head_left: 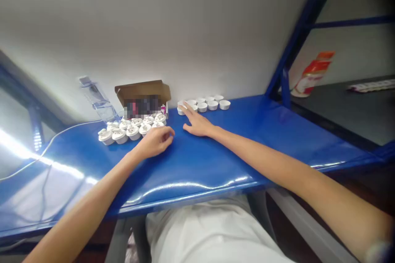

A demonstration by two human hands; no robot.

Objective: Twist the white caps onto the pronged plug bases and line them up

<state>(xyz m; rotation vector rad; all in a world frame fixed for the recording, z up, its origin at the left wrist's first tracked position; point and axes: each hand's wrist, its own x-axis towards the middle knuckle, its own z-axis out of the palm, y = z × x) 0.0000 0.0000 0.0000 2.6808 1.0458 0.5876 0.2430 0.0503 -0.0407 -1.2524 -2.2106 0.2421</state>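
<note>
My right hand (199,124) reaches forward over the left end of a group of small white cups (202,107) by the wall. Its fingers are stretched and spread, and the fingertips overlap the leftmost cups; whether they touch is not clear. My left hand (156,141) is low over the table, its fingers loosely bent and the thumb apart from them, with nothing visible in it. Just beyond it, at its left, stand two rows of white cups with dark-specked white tops (133,132). The left hand partly hides the nearest right ones.
An open cardboard box (142,89) with blurred contents stands behind the topped cups. Left of it leans a clear plastic holder (100,102). A white cable (66,130) crosses the blue table (247,131). A red-and-white bottle (311,76) stands beyond the blue frame at right.
</note>
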